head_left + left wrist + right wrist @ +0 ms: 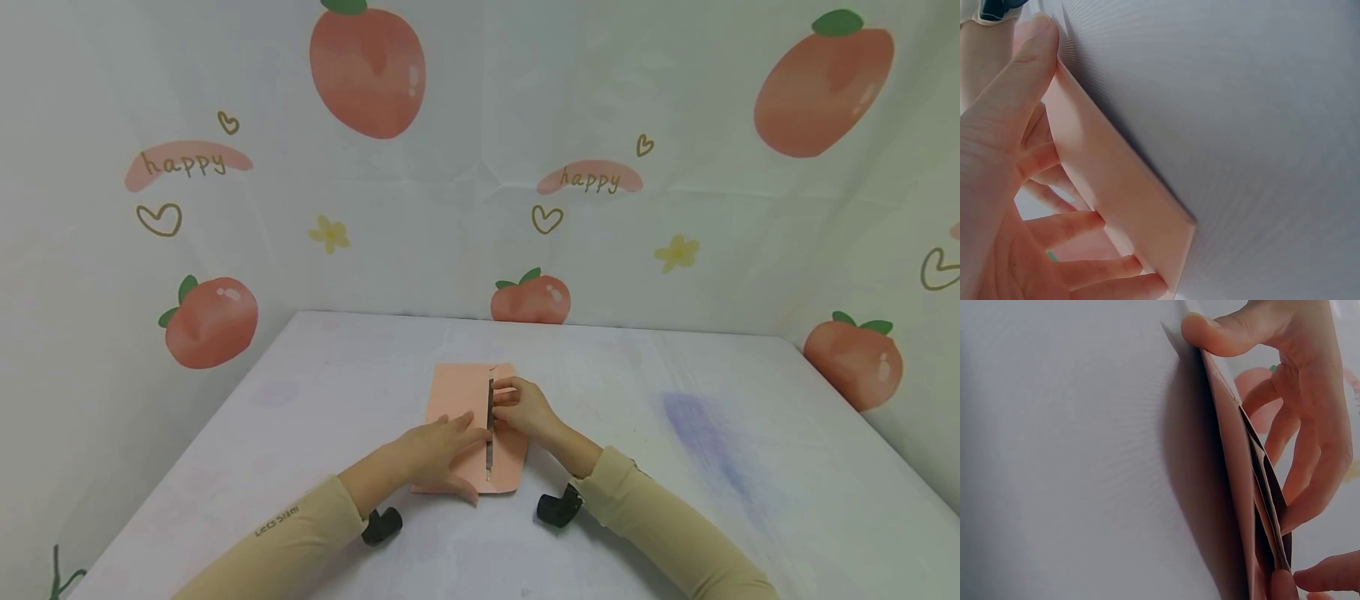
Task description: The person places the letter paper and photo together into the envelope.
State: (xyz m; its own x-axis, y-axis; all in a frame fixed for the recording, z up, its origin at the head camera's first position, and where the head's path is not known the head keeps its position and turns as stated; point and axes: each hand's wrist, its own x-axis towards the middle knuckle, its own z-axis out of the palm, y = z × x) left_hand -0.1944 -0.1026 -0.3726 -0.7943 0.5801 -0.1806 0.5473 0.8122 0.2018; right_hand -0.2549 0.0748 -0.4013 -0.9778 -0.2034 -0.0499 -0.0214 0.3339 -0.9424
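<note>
A flat peach envelope [459, 387] lies upright on the table, with a dark slit along its right part and a narrow flap-like strip with cut corners beyond it. My left hand [441, 450] rests across its front with fingers spread. One left fingertip touches the slit, and the thumb lies by the near edge. From the right, my right hand [528, 410] holds it with bent fingers at the slit. In the right wrist view, the right thumb [1213, 334] touches the peach edge and thin layers show inside the slit. What these layers are, I cannot tell.
The envelope lies on a pale cloth-covered table [615, 375]. A black wrist device [559, 507] sits under the right forearm, another [382, 527] under the left. A white backdrop [465, 208] with peach prints rises behind the table.
</note>
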